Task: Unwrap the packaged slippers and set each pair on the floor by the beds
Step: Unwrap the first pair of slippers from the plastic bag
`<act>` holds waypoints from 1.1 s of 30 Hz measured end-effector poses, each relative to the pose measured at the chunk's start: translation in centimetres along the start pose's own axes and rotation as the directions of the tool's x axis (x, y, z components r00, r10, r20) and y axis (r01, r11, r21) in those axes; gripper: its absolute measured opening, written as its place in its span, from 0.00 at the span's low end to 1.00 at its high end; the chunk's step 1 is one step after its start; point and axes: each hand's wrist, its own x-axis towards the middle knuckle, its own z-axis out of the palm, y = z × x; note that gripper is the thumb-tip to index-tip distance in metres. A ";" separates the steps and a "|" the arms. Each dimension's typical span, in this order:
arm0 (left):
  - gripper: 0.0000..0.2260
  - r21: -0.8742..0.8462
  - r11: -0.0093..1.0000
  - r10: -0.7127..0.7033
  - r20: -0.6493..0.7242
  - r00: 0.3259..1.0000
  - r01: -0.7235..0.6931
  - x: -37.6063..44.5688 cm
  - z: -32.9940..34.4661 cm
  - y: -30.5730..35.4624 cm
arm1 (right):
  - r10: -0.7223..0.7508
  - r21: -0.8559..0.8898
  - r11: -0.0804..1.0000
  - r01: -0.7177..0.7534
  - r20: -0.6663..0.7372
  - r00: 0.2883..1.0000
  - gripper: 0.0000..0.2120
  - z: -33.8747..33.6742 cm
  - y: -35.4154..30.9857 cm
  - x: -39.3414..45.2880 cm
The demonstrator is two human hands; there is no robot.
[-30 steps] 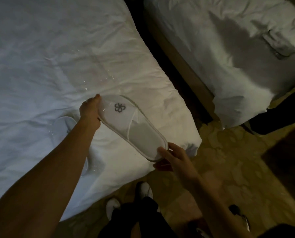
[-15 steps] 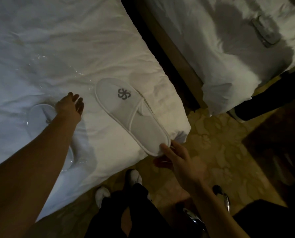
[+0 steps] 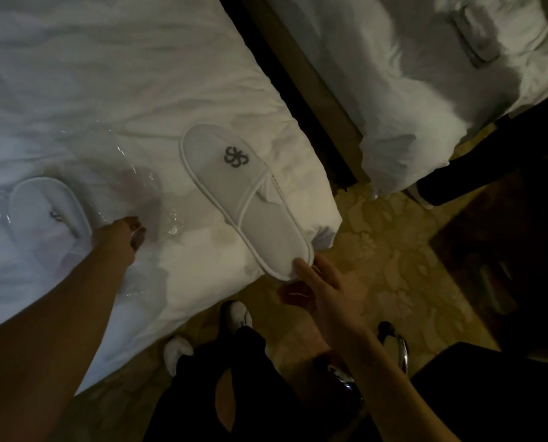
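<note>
An unwrapped white slipper pair (image 3: pixel 244 199) with a grey logo lies stacked on the near corner of the left bed (image 3: pixel 107 74), its heel end sticking out past the edge. My right hand (image 3: pixel 323 288) pinches that heel end. A second pair (image 3: pixel 48 215) lies further left on the bed inside clear plastic. Between the two pairs lies a crumpled clear plastic wrapper (image 3: pixel 138 186), and the fingers of my left hand (image 3: pixel 124 234) are closed on its near edge.
A second white bed (image 3: pixel 425 106) stands to the right with a grey folded item (image 3: pixel 476 36) on it. A dark gap (image 3: pixel 298 90) separates the beds. Patterned floor (image 3: pixel 378 250) lies below, with my white shoes (image 3: pixel 237 314), a chrome object (image 3: pixel 397 342) and dark furniture (image 3: pixel 505 250).
My left hand let go of the slipper's toe end and moved left and down onto the clear wrapper. My right hand kept hold of the heel end.
</note>
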 end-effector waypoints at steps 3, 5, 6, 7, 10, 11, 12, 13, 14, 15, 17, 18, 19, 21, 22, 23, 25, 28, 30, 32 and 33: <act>0.06 0.052 0.998 0.028 -0.079 0.996 -0.024 0.1 -0.7 -0.6 | 0.004 0.019 1.000 -0.003 -0.002 1.000 0.14 0.7 0.1 0.2; 0.16 0.248 0.967 0.100 -0.146 0.984 -0.061 -0.3 -0.9 -1.3 | 0.006 0.036 0.999 -0.006 -0.011 1.000 0.12 1.3 0.0 0.2; 0.24 0.384 0.918 0.192 -0.218 0.957 -0.097 -0.5 -1.0 -1.6 | 0.008 0.046 0.999 -0.007 -0.014 1.000 0.13 1.6 0.0 0.2; 0.28 0.485 0.861 0.307 -0.255 0.917 -0.153 -1.4 -0.8 -1.8 | 0.010 0.059 0.998 -0.009 -0.015 1.000 0.14 2.0 0.0 0.3; 0.28 0.607 0.703 0.603 -0.232 0.763 -0.371 -4.7 0.8 -2.1 | 0.024 0.109 0.994 -0.024 -0.004 1.000 0.14 2.8 -0.2 0.3; 0.27 0.584 0.688 0.641 -0.213 0.737 -0.430 -5.9 1.7 -2.2 | 0.028 0.127 0.992 -0.028 0.003 1.000 0.14 3.1 -0.4 0.3; 0.25 0.491 0.720 0.637 -0.190 0.747 -0.490 -7.3 2.8 -2.3 | 0.028 0.146 0.989 -0.030 0.011 1.000 0.12 3.5 -0.6 0.3; 0.21 0.338 0.786 0.586 -0.143 0.798 -0.517 -8.9 3.9 -2.3 | 0.027 0.167 0.985 -0.030 0.020 0.999 0.10 3.8 -0.8 0.2; 0.18 0.137 0.869 0.484 -0.040 0.874 -0.475 -10.9 5.0 -2.3 | 0.027 0.194 0.981 -0.032 0.028 0.999 0.09 4.2 -1.0 0.1; 0.16 -0.053 0.935 0.356 0.125 0.926 -0.352 -13.3 5.7 -2.5 | 0.030 0.222 0.974 -0.038 0.041 0.999 0.08 4.5 -1.2 -0.1; 0.22 -0.206 0.973 0.195 0.472 0.860 -0.108 -16.8 6.6 -3.6 | 0.036 0.276 0.960 -0.057 0.081 0.996 0.08 5.0 -1.6 -0.5; 0.27 -0.187 0.978 0.182 0.575 0.798 -0.089 -17.9 6.6 -4.4 | 0.041 0.294 0.953 -0.069 0.101 0.994 0.09 5.2 -1.7 -0.8; 0.32 -0.171 0.983 0.163 0.650 0.743 -0.066 -18.7 6.5 -5.1 | 0.047 0.307 0.948 -0.082 0.120 0.992 0.10 5.3 -1.7 -1.1; 0.36 -0.154 0.988 0.102 0.776 0.623 0.030 -19.5 5.9 -6.3 | 0.065 0.320 0.941 -0.114 0.160 0.985 0.13 5.5 -1.5 -1.6; 0.36 -0.148 0.986 0.077 0.814 0.575 0.078 -19.4 5.6 -6.7 | 0.074 0.321 0.938 -0.130 0.181 0.981 0.14 5.4 -1.3 -1.8; 0.35 -0.154 0.981 0.067 0.835 0.546 0.115 -19.4 5.3 -7.0 | 0.084 0.319 0.936 -0.146 0.201 0.976 0.16 5.4 -1.2 -2.0; 0.35 -0.165 0.977 0.069 0.838 0.541 0.132 -19.1 4.8 -7.6 | 0.110 0.309 0.933 -0.181 0.235 0.966 0.17 5.2 -1.0 -2.2; 0.37 -0.169 0.982 0.100 0.840 0.533 0.082 -18.6 4.3 -8.1 | 0.141 0.297 0.929 -0.222 0.272 0.952 0.16 5.0 -0.9 -2.4; 0.39 -0.175 0.982 0.110 0.834 0.541 0.069 -18.6 4.1 -8.2 | 0.146 0.274 0.935 -0.226 0.284 0.948 0.15 5.0 -0.8 -2.3; 0.40 -0.170 0.985 0.124 0.822 0.555 0.033 -18.7 4.2 -8.1 | 0.145 0.260 0.939 -0.225 0.295 0.944 0.14 5.0 -1.0 -2.1; 0.41 -0.167 0.986 0.133 0.816 0.563 0.009 -18.8 4.3 -8.0 | 0.142 0.262 0.938 -0.227 0.304 0.942 0.14 5.0 -1.1 -2.0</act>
